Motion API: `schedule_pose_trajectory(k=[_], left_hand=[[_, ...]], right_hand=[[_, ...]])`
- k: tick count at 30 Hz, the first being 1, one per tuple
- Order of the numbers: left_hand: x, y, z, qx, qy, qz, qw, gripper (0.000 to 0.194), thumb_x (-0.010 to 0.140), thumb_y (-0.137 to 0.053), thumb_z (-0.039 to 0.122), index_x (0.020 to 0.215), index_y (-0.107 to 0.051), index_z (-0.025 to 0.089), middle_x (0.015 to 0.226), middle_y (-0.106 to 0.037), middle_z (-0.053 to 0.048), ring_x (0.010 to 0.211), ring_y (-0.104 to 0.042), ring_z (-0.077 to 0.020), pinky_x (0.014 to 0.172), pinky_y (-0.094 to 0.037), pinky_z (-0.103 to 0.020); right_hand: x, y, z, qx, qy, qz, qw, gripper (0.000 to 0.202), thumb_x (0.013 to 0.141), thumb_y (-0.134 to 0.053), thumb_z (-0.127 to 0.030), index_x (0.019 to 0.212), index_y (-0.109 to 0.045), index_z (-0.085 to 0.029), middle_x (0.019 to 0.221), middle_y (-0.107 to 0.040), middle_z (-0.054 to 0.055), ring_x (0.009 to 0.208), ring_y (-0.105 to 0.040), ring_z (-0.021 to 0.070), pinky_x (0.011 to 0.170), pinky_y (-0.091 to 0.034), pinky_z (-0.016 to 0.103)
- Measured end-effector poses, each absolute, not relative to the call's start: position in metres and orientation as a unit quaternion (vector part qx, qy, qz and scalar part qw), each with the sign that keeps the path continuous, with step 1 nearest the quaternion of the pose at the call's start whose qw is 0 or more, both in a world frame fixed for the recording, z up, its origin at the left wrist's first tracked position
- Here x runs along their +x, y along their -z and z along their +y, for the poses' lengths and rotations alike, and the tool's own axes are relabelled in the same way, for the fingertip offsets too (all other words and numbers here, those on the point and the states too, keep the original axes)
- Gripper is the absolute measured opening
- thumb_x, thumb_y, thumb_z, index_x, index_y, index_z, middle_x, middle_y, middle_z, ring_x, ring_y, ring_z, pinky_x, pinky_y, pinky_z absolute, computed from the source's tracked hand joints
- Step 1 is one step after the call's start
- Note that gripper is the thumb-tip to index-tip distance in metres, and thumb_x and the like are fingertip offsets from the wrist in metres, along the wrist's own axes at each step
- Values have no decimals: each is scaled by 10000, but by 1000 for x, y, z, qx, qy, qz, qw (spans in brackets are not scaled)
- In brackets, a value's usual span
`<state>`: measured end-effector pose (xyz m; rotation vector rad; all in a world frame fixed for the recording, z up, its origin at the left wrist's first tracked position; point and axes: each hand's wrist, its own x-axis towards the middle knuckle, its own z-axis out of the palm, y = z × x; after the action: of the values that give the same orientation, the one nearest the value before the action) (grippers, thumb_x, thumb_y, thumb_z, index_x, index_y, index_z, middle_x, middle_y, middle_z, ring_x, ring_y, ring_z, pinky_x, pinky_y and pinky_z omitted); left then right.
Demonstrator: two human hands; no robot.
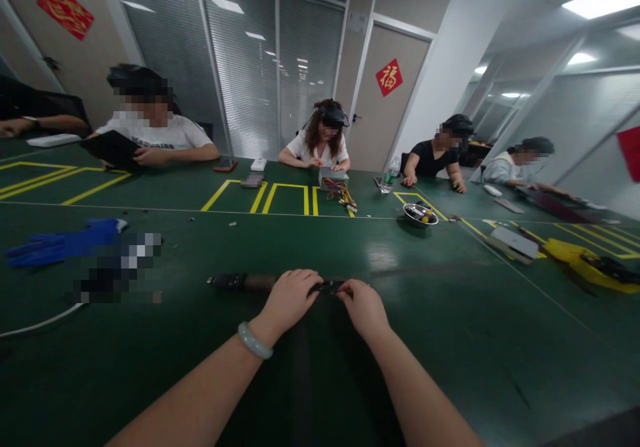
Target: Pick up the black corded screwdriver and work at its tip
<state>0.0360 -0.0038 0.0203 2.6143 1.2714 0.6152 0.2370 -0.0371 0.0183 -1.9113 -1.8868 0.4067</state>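
Observation:
A long, dark rod-like object point(245, 281) lies crosswise on the green table, with a brownish middle section and a narrow tip at its left end. My left hand point(295, 294) is closed over its middle, and a bracelet circles that wrist. Just to the right, my right hand point(364, 304) pinches the thin black end point(330, 287) between thumb and fingers. Both hands are close together, with a short dark stretch showing between them. My fingers cover part of the object, and its exact kind is unclear.
A blue glove point(65, 242) lies at left near a blurred device with a white cable point(45, 326). Ahead are a metal bowl point(421, 216) of small parts and a plastic bottle point(387, 179). A yellow item point(575, 260) lies right. Several people sit across the table point(210, 367).

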Motion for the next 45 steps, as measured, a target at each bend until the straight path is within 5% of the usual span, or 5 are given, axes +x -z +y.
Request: schedule_pose_trajectory(k=[13,38,45], left_hand=[[39,-14,3,868,-252,424,67,171,862,-586,172,1004,-628,257,1060,-640,-4,990,-572,-207,855,-404,-361],[29,-25,-1,888,-228,389,91,63,839,-643,210,899,-653,226,958,-664,-4,932,-560,-200,841,-389,-346],[24,-20,-1,889,-238,376,109,129,843,-636,199,954,-663,257,1143,-660,9,1031,-566,-201,921,-379,-371]], right_hand=[[229,-3,-34,-654,-122,-691,284,94,875,-569,-228,893,-661,-237,922,-689,-2,890,-607,156,805,-389,254],[204,-18,-38,-649,-113,-717,227,108,850,-524,-205,822,-627,-226,816,-657,7,785,-593,164,713,-376,265],[203,-12,-43,-658,-163,-686,265,117,845,-512,-218,820,-625,-235,823,-664,-3,780,-604,156,689,-385,245]])
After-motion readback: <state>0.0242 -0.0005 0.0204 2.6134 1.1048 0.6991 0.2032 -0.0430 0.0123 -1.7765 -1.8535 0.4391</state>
